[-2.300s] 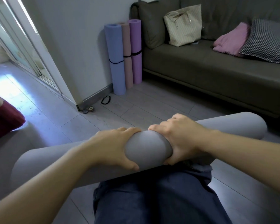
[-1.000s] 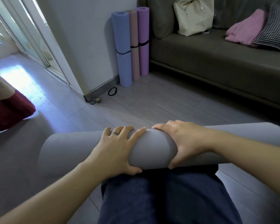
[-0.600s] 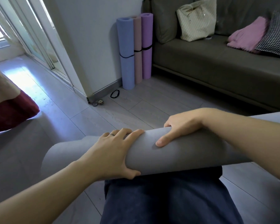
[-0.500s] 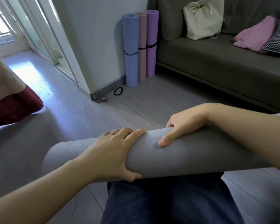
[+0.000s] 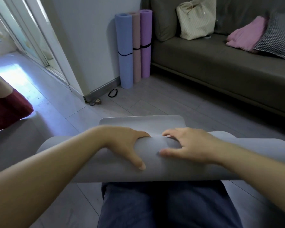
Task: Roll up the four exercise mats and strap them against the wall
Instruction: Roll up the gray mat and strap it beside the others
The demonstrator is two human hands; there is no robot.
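Note:
A rolled grey mat (image 5: 155, 170) lies across my knees, with a flat loose end (image 5: 141, 123) spread on the floor beyond it. My left hand (image 5: 127, 143) grips the roll, fingers curled over its far side and thumb on the near side. My right hand (image 5: 191, 145) lies on top of the roll beside it, fingers spread over the mat and dimpling it. A blue mat (image 5: 124, 50), a pink mat (image 5: 136, 46) and a purple mat (image 5: 146, 43) stand rolled and strapped against the wall. A black strap loop (image 5: 113, 92) lies on the floor near them.
A dark sofa (image 5: 212, 63) runs along the right, carrying a beige bag (image 5: 196, 18), a pink cloth (image 5: 247, 35) and a checked cushion (image 5: 278, 37). A sliding door (image 5: 31, 38) is at the left. Small round items (image 5: 95, 102) lie by the wall corner. A red object (image 5: 7, 111) sits far left.
The mat's outer end has come loose and now lies flat on the floor ahead. Both hands have shifted onto the top of the roll, the right one back from the left.

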